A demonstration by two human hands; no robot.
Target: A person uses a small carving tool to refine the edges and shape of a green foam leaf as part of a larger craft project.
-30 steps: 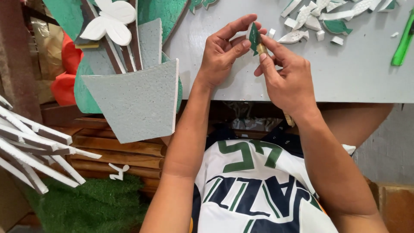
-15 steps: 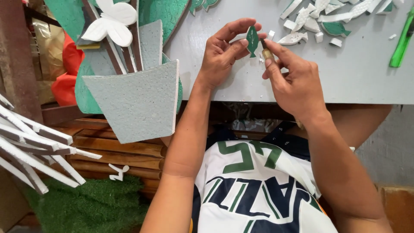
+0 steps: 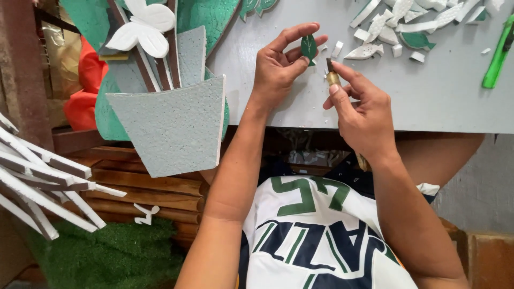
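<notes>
My left hand (image 3: 278,67) pinches a small dark green foam leaf (image 3: 309,47) between thumb and fingers, holding it upright above the grey table (image 3: 428,101). My right hand (image 3: 361,109) grips a small cutting tool with a brass collar (image 3: 332,76), its tip pointing up just right of the leaf and a little apart from it. Both forearms reach up from my lap, over a white and green jersey.
White and green foam scraps (image 3: 396,32) lie at the table's far right, beside a green utility knife (image 3: 498,51). At the left stands a foam craft piece: a grey pot shape (image 3: 166,128) with brown stems and a white butterfly (image 3: 144,27). White foam strips (image 3: 37,182) jut in lower left.
My right hand has drawn back from the leaf, down and to the right, so the tool tip no longer touches it. The left hand has lifted the leaf slightly.
</notes>
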